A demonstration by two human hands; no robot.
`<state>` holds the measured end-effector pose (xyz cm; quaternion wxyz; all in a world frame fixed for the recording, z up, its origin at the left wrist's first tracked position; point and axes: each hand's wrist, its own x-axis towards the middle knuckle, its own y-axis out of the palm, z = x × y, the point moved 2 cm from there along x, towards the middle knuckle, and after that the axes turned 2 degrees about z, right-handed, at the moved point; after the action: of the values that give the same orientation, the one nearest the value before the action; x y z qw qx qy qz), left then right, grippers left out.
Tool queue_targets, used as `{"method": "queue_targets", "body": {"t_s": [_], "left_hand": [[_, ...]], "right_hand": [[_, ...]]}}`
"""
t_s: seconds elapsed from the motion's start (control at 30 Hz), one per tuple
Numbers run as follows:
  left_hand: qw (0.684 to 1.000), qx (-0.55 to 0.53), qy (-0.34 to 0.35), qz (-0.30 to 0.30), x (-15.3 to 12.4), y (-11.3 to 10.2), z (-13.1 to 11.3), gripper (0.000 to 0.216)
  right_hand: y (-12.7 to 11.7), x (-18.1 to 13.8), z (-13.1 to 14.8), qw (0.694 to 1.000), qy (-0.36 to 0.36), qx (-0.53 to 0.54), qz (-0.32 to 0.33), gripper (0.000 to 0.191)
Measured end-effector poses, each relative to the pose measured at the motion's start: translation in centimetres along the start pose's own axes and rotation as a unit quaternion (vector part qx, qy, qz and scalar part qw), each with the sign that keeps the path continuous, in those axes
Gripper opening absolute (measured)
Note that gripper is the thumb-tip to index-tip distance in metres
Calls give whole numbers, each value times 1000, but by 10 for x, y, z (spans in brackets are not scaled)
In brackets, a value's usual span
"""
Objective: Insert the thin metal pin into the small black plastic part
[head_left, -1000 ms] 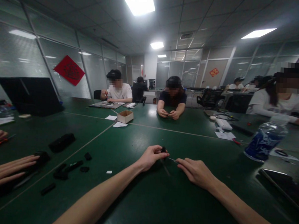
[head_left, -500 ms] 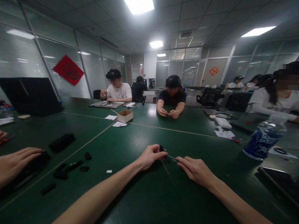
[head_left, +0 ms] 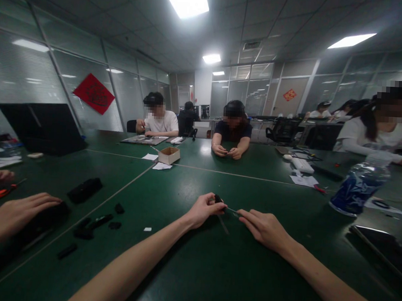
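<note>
My left hand is closed around a small black part, pinched between thumb and fingers above the green table. To its right, my right hand grips a slim metal tool. The tool points left, and its far end meets the black part at my left fingertips. Its handle is hidden in my fingers, so its exact kind does not show. A thin pale streak slants down below my left hand; whether it is a strip or a reflection I cannot make out.
Several black pieces and a black case lie left, near another person's hand. Further off are an orange-handled screwdriver and a small cardboard box. A water bottle and a phone are at right.
My hands and what they hold stay nearly in place. The view has shifted slightly. At far left, a person's hand has drawn away from the orange-handled screwdriver, which now shows more fully.
</note>
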<state>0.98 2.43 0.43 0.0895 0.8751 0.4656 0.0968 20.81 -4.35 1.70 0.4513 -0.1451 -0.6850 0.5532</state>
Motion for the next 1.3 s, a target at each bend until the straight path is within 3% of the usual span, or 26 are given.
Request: {"method": "queue_targets", "body": {"t_s": [0.43, 0.67, 1.3], "left_hand": [[1000, -1, 20, -11, 1, 0, -4, 37], [999, -26, 0, -20, 3, 0, 0, 39], [999, -1, 29, -24, 0, -1, -3, 37]], "right_hand": [[-5, 2, 2, 998, 54, 23, 7, 38], [-6, 2, 4, 999, 30, 30, 17, 37], [-10, 3, 5, 994, 43, 71, 64, 35]]}}
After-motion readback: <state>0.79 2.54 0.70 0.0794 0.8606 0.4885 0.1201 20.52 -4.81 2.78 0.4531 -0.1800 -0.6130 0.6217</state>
